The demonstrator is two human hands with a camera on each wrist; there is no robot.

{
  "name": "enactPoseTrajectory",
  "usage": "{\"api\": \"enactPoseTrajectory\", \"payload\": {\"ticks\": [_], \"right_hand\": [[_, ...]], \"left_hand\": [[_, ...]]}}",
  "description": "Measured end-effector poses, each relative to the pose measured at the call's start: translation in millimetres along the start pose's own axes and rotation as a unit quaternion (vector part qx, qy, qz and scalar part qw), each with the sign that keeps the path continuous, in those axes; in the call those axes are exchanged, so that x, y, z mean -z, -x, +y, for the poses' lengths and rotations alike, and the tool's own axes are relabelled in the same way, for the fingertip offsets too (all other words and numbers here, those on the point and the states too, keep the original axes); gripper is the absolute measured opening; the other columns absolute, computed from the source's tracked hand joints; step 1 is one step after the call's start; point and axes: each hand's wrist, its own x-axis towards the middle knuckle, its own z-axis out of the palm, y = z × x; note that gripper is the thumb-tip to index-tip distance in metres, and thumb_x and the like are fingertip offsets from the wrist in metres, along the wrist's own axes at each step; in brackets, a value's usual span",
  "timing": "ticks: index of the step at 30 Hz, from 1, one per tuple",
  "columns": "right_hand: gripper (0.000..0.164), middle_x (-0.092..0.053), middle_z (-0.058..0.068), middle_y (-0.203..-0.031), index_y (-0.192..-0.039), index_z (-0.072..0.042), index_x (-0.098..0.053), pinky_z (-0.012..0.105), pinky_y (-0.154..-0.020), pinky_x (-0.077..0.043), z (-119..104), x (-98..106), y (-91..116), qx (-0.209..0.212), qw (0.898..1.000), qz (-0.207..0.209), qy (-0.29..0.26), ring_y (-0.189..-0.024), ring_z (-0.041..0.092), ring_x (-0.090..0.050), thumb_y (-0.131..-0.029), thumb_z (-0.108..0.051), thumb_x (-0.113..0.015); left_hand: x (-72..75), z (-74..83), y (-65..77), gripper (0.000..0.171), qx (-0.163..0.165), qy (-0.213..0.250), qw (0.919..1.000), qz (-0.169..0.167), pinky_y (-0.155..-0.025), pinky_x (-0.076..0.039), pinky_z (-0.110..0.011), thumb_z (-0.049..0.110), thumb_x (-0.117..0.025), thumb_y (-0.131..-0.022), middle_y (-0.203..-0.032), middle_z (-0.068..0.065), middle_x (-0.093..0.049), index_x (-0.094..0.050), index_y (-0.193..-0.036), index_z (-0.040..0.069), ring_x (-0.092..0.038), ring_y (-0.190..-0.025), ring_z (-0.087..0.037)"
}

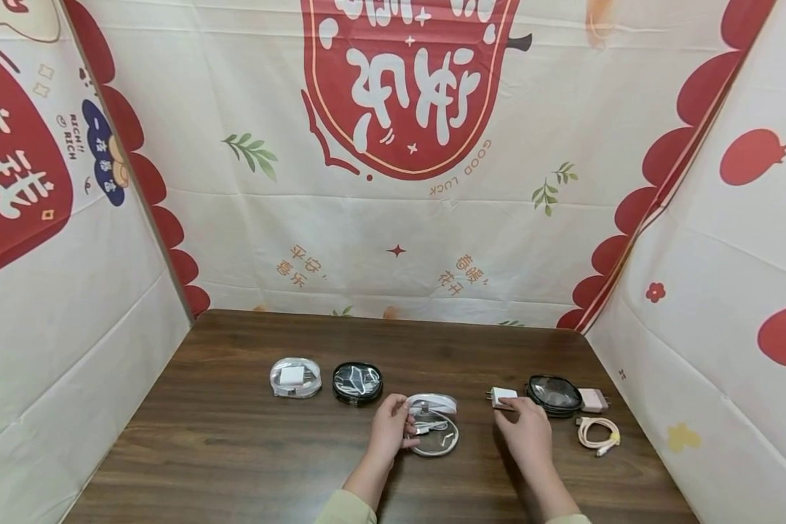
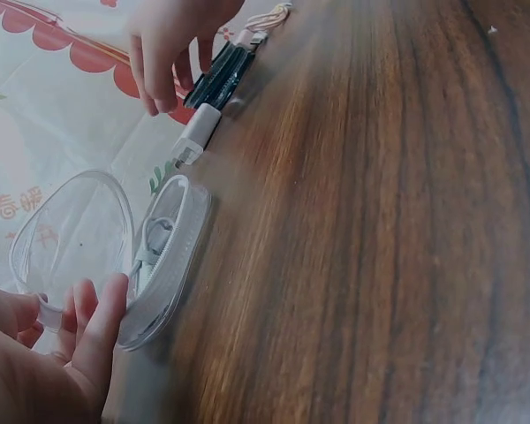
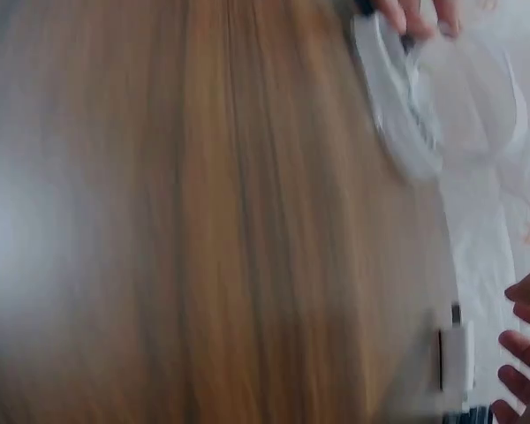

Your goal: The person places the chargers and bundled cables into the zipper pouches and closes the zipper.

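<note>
My left hand (image 1: 391, 429) pinches the edge of the raised lid (image 2: 115, 199) of a clear round zip case (image 2: 193, 252). The case stands unzipped on the table, and a white charging cable (image 2: 150, 252) lies coiled inside it. Close above a white charger plug (image 1: 503, 397), to the right of the case, hovers my right hand (image 1: 529, 437). Its fingers are spread and loosely bent in the right wrist view, with a gap between them and the plug (image 3: 457, 358). Nothing shows in that hand.
Left of my hands lie a closed clear case (image 1: 295, 389) with a white plug inside and a black-rimmed case (image 1: 356, 383). At right sit another black-rimmed case (image 1: 554, 395), a pink plug (image 1: 592, 400) and a coiled pinkish cable (image 1: 598, 434). Printed cloth (image 1: 393, 218) surrounds the wooden table (image 1: 249, 458).
</note>
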Motion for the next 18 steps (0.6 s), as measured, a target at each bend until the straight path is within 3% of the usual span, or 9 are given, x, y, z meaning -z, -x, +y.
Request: {"api": "enactPoseTrajectory", "payload": {"ticks": [5,11,15,18], "right_hand": [[0.029,-0.067,0.016,-0.102,-0.100,-0.001,-0.073,0.054,-0.082,-0.042,19,9,-15,0.078,0.996,-0.016,0.051,-0.096,0.039,-0.056,-0.073,-0.008,-0.079],[0.038,-0.064,0.017,-0.113,-0.112,-0.001,-0.070,0.061,-0.087,-0.039,31,13,-29,0.097,0.983,-0.082,0.136,-0.108,0.040,-0.051,-0.077,-0.016,-0.076],[0.047,-0.063,0.020,-0.118,-0.117,0.000,-0.067,0.063,-0.088,-0.039,31,13,-34,0.120,0.967,-0.118,0.192,-0.113,0.042,-0.050,-0.074,-0.016,-0.080],[0.047,-0.065,0.018,-0.115,-0.113,0.000,-0.069,0.062,-0.087,-0.039,32,12,-37,0.128,0.963,-0.127,0.201,-0.112,0.042,-0.051,-0.070,-0.013,-0.083]], "left_hand": [[1.8,-1.1,-1.8,0.013,-0.003,-0.003,1.0000,0.003,-0.049,-0.057,-0.036,0.011,-0.051,-0.101,-0.074,-0.010,-0.056,-0.055,-0.107,0.000,-0.053,-0.056,-0.014],[3.0,-4.1,-3.6,0.014,-0.006,-0.006,0.9999,0.006,-0.049,-0.057,-0.038,0.012,-0.051,-0.101,-0.074,-0.010,-0.056,-0.056,-0.107,0.000,-0.052,-0.055,-0.014],[3.6,-3.1,-2.7,0.013,-0.006,-0.003,1.0000,0.007,-0.048,-0.056,-0.036,0.012,-0.051,-0.101,-0.075,-0.009,-0.055,-0.056,-0.106,0.001,-0.052,-0.055,-0.014],[3.8,-2.5,-2.3,0.012,-0.007,-0.001,1.0000,0.007,-0.048,-0.056,-0.035,0.012,-0.051,-0.101,-0.077,-0.011,-0.055,-0.056,-0.106,0.002,-0.052,-0.055,-0.015]]}}
